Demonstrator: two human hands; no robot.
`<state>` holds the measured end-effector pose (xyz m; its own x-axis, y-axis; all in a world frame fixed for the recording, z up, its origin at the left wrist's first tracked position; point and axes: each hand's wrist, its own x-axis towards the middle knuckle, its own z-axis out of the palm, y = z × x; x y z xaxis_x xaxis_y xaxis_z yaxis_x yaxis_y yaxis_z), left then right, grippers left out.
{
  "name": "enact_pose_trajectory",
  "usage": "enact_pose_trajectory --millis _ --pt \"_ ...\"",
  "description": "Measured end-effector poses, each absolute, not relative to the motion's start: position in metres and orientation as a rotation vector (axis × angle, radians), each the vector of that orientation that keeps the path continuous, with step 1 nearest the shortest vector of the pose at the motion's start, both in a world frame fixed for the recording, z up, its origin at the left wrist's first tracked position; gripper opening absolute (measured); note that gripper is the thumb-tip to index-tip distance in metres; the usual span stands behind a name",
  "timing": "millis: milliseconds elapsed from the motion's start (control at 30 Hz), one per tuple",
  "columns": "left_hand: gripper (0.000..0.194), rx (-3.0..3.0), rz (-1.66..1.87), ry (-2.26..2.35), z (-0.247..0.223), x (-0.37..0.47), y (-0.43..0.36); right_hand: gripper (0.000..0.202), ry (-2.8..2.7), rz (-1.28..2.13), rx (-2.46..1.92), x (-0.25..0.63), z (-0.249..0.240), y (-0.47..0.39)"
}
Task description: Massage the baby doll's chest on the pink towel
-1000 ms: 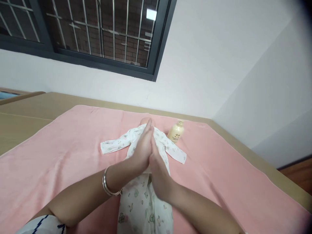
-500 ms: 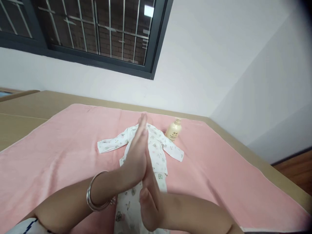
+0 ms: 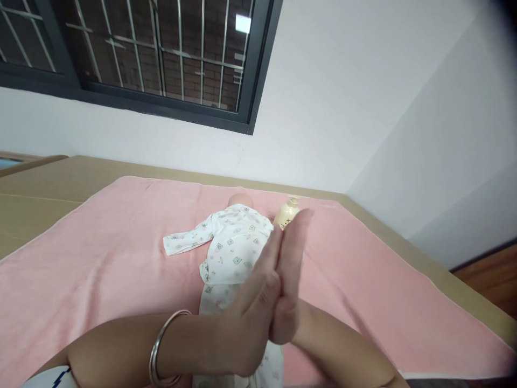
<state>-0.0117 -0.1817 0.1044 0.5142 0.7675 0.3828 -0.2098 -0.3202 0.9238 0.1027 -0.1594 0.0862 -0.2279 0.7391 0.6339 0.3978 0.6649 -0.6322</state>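
Observation:
My left hand, with silver bangles at its wrist, is pressed palm to palm against my right hand. The fingers of both hands are stretched out and point up and away, and no object shows between them. Beneath and beyond them, a doll-like figure in a white printed top and white printed trousers lies on a pink blanket. Its rounded head shows at the far end. A pale yellow bottle stands right of the head, partly hidden by my fingers. One sleeve of the top is hidden behind my hands.
The blanket covers much of a tan surface that runs along a white wall. Above it is a dark-framed window with metal bars. Brown wood shows at the right edge.
Both hands have moved right and slid against each other, still palm to palm. The doll's head and left sleeve side show more, while the bottle's lower part and the right sleeve are now covered.

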Motion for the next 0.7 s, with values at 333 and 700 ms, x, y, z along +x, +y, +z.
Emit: enact_pose_trajectory --millis 333,700 --pt "0.051 1.337 1.735 0.743 0.113 -0.023 -0.097 0.072 -2.017 0.619 -0.543 0.078 0.078 -0.159" --pt "0.042 1.395 1.556 1.182 0.041 -0.013 -0.007 0.049 -1.751 0.498 -1.092 0.110 0.084 -0.092"
